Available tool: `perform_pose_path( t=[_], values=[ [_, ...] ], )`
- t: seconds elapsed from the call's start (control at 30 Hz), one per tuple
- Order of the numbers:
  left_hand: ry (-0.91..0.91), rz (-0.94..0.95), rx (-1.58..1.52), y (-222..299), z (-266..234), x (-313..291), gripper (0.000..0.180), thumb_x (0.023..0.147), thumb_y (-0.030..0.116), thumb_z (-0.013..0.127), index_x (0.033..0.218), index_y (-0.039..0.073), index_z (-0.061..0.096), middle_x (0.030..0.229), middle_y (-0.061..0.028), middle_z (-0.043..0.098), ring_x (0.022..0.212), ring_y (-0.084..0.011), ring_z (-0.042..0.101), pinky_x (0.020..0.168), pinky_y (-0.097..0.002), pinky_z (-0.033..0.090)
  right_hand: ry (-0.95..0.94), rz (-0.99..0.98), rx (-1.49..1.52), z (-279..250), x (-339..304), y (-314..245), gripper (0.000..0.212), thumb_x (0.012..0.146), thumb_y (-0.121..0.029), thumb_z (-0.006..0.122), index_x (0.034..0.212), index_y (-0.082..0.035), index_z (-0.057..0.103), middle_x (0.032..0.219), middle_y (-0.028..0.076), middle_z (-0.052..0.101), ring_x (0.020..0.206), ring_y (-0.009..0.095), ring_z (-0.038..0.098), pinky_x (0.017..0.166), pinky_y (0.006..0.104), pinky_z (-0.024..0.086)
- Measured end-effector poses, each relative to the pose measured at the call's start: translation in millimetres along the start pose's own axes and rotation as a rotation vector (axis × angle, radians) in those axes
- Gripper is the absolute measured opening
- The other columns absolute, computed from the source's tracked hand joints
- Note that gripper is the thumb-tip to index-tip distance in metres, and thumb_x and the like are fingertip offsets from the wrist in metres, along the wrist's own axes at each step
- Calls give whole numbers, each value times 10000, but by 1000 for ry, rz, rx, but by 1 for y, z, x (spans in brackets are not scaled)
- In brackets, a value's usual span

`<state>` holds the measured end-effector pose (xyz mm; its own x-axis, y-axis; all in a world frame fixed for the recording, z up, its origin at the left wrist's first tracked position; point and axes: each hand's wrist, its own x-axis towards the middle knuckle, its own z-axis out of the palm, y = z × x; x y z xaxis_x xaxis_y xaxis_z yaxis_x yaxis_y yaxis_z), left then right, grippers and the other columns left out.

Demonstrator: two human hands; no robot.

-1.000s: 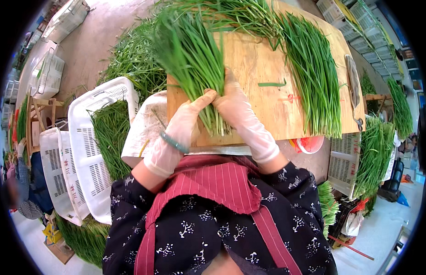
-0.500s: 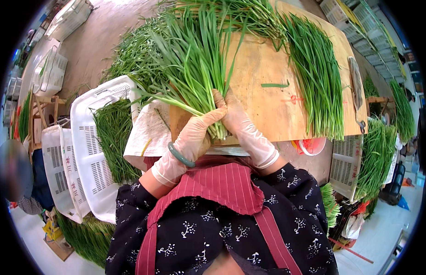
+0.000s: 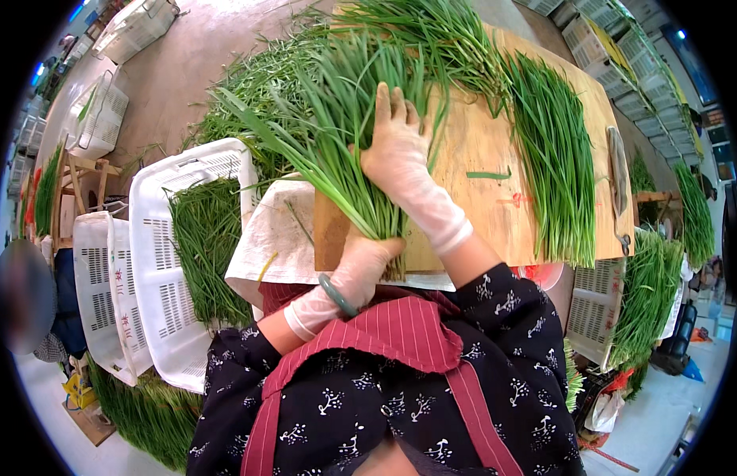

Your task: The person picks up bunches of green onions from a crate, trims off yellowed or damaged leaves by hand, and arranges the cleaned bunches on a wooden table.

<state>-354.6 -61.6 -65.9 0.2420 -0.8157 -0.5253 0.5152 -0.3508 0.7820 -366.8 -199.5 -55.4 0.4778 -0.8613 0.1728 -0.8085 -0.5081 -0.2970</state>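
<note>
A bunch of garlic chives [image 3: 348, 178] leans over the left part of the wooden board [image 3: 471, 226], its pale stem ends toward me and its leaves fanning away. My left hand [image 3: 368, 260], in a thin whitish glove with a green bangle at the wrist, is closed round the stems near their base. Against the right side of the bunch rests my gloved right hand [image 3: 398, 147], fingers stretched out and pointing away from me. Some leaf tips are blurred by motion. On the board's right side lies a neat row of chives [image 3: 552, 166].
Loose chives [image 3: 432, 36] cover the board's far edge, and a heap of leaves [image 3: 261, 87] lies beyond its left side. At left stands a white crate [image 3: 154, 262] holding cut greens [image 3: 210, 246]. A long-handled blade [image 3: 616, 174] rests along the right edge. A person [image 3: 23, 297] is at far left.
My right hand has left the stem ends and moved up the bunch, its fingers now stretched out. My left hand stays on the stems, slightly nearer me. The bunch's leaves have spread leftward.
</note>
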Motion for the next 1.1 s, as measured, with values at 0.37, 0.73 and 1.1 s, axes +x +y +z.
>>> perform_pose_path(
  t=[0.37, 0.73, 1.1],
  values=[
    [-385, -142, -508, 11, -53, -16, 483, 758, 58, 567, 1205, 4, 392, 1140, -117, 517, 804, -198, 573, 588, -334, 525, 527, -172, 570, -106, 114, 22, 622, 800, -396, 590, 1249, -21, 381, 1175, 167, 504, 1129, 274, 462, 968, 438, 333],
    [-339, -303, -606, -3, -30, 4, 400, 787, -2, 541, 1173, 21, 437, 1087, -117, 555, 827, -199, 608, 685, -340, 541, -723, 519, 1291, -30, -86, 52, 495, 847, -299, 550, 1223, -9, 408, 1072, 108, 543, 879, 192, 576, 747, 303, 473],
    [-363, -295, -808, -19, -36, 6, 343, 776, -13, 520, 1111, -26, 450, 1052, -121, 554, 926, -232, 583, 859, -358, 483, -262, 644, 1633, -7, -94, 31, 370, 876, -168, 521, 1200, -23, 416, 1064, 85, 552, 918, 170, 543, 791, 285, 460]
  ],
)
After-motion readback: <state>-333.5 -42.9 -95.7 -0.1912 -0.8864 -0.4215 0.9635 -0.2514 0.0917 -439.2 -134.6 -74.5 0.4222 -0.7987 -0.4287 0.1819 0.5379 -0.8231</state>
